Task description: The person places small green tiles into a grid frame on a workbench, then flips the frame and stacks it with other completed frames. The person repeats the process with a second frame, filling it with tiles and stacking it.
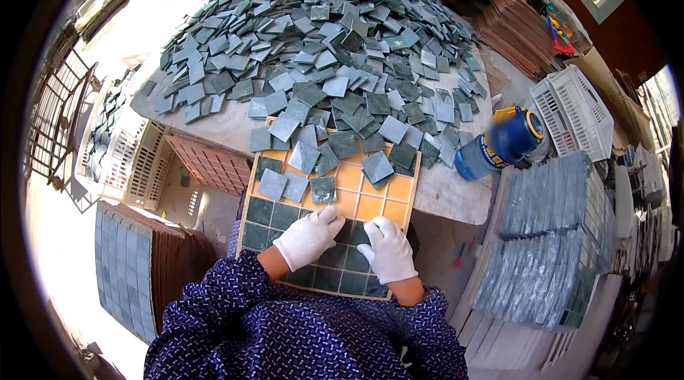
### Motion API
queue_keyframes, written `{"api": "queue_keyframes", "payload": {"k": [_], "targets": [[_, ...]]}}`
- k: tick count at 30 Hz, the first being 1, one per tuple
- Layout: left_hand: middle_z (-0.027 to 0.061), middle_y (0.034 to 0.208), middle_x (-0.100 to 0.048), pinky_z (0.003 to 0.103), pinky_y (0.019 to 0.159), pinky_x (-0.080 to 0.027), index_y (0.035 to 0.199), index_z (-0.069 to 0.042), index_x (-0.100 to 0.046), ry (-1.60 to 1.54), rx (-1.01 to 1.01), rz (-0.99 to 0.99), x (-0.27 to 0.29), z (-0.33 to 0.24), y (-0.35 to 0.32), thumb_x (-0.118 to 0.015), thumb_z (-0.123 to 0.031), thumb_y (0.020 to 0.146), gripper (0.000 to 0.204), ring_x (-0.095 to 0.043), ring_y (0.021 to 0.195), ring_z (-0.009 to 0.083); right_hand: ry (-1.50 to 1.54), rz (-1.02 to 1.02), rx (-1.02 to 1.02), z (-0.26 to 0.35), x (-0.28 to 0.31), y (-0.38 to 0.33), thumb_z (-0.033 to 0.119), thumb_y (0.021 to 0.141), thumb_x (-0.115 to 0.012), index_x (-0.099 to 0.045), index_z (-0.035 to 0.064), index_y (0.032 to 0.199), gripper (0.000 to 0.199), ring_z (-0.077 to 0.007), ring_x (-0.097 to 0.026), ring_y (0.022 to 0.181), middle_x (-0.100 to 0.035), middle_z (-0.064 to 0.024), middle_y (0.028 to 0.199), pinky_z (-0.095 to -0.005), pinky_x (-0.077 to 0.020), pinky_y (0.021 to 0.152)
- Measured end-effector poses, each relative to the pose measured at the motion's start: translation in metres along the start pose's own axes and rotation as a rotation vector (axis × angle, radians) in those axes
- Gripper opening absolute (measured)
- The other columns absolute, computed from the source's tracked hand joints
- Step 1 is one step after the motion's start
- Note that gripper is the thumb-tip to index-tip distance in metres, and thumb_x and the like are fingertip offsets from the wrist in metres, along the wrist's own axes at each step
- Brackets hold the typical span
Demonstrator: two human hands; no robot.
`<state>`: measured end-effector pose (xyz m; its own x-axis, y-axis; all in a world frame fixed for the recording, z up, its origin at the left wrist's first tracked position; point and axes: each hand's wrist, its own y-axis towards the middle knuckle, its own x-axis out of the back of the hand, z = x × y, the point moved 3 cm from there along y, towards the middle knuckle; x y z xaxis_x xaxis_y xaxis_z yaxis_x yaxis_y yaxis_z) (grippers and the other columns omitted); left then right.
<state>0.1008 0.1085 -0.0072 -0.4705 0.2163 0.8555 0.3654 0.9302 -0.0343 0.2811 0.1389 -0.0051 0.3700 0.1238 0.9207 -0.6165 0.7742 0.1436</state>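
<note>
Hundreds of loose green tiles (320,45) heap across our surface (214,127), spilling onto the yellow grid tray (367,198) at its near edge. We judge the filling about half done: near rows seated, far cells bare. Both gloved hands press flat, fingers spread, left hand (308,236), right hand (387,248), holding nothing; next, slide tiles into empty cells

Both forearms are coming up from the lower edge, wearing dark blue patterned sleeves pushed back so a strip of bare wrist is showing on each. The 2 hands are wearing white gloves. The left hand (308,237) is lying palm down, fingers stretching forward and toward the right. The right hand (387,249) is lying palm down just beside it, fingers pointing forward, loosely together. Neither hand is gripping anything.
</note>
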Motion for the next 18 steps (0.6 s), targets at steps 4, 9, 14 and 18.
{"api": "queue_keyframes", "payload": {"k": [4,9,14,18], "targets": [[0.0173,0.113,-0.052,0.039,0.081,-0.051,0.121,-0.001,-0.052,-0.06,0.008,-0.168,-0.005,-0.001,-0.005,-0.068,-0.011,0.079,0.046,-0.06,0.095,0.0336,0.271,0.1,0.151,0.0,-0.001,0.007,0.022,0.074,-0.075,-0.063,0.0066,0.101,0.033,-0.0309,-0.062,0.094,-0.061,-0.0119,0.106,-0.0406,-0.0511,0.082],[0.0174,0.117,-0.057,0.036,0.077,-0.051,0.123,-0.001,-0.056,-0.258,0.29,-0.494,0.052,0.04,-0.059,-0.062,-0.004,0.083,0.04,-0.062,0.088,0.0318,0.264,0.029,-0.046,-0.006,0.015,0.004,0.021,0.078,-0.071,-0.064,0.0097,0.099,0.026,-0.0298,-0.063,0.087,-0.063,-0.0081,0.097,-0.0397,-0.0512,0.076],[0.0151,0.106,-0.062,0.032,0.071,-0.051,0.111,0.001,-0.063,-0.296,0.482,-0.634,0.053,0.075,-0.116,-0.064,-0.003,0.081,0.03,-0.063,0.076,0.0242,0.229,-0.009,0.145,0.014,-0.023,0.016,0.019,0.078,-0.069,-0.063,0.0107,0.094,0.019,-0.0285,-0.061,0.091,-0.061,-0.0077,0.095,-0.0395,-0.0501,0.077],[0.0149,0.103,-0.063,0.034,0.074,-0.051,0.109,0.0,-0.064,-0.302,0.467,-0.637,0.04,0.072,-0.134,-0.064,-0.005,0.081,0.028,-0.063,0.081,0.0272,0.258,0.232,0.038,0.013,-0.031,0.029,0.021,0.078,-0.071,-0.063,0.0105,0.095,0.022,-0.0302,-0.061,0.094,-0.061,-0.0074,0.098,-0.0417,-0.0495,0.079]]}}
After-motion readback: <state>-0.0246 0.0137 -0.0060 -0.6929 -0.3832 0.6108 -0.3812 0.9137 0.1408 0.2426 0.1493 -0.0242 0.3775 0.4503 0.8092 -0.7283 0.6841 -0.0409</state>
